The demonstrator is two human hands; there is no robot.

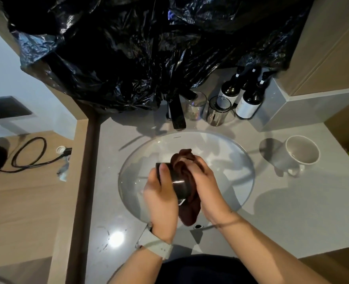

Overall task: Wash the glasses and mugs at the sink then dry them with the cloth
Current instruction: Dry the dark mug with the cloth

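Glass (176,182), dark-tinted, is held on its side over the sink (243,160). Left hand (159,195) grips it, thumb laid along the upper wall, fingers curled beneath. Right hand (205,181) clutches a brown cloth (187,212), fingers bunched round the fabric and pressed against the glass at its far end; the cloth's lower part hangs below the glass toward the drain. Whether cloth enters the glass mouth cannot be told. A watch with a pale strap (156,243) sits on the left wrist.

On the bench (282,212), behind the sink and right of the black tap (176,114), two more glasses stand upright: a clear one (196,106) just beside the tap and a smoky one (218,110) next to it. Three dark pump bottles (249,99) stand close behind them. A white mug (300,153) stands upright well to the right of the sink, handle toward the bench front. Black plastic sheeting (128,48) hangs above the tap.
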